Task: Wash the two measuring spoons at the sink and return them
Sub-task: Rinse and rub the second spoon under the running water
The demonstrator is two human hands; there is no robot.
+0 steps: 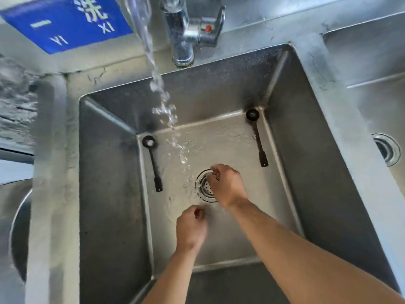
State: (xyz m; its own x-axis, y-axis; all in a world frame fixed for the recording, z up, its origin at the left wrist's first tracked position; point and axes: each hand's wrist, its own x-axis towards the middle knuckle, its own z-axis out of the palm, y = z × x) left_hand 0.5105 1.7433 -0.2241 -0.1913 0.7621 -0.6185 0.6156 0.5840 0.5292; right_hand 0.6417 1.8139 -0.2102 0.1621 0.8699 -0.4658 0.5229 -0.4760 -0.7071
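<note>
Two black measuring spoons lie flat on the wet sink floor. The left spoon [151,163] rests along the left wall and the right spoon [257,139] lies near the back right corner, both with their bowls pointing away from me. My right hand [228,185] hovers over the drain strainer [203,189] and pinches a small thin metal ring [215,174] at its fingertips. Below the drain, my left hand [190,228] has its fingers curled; whether it holds anything is unclear. Neither hand touches a spoon.
Water [166,110] streams from the tap [182,34] and lands just left of the drain. The steel sink [105,172] is deep with steep walls. A second basin [385,148] lies to the right and a blue sign [63,23] sits at the back left.
</note>
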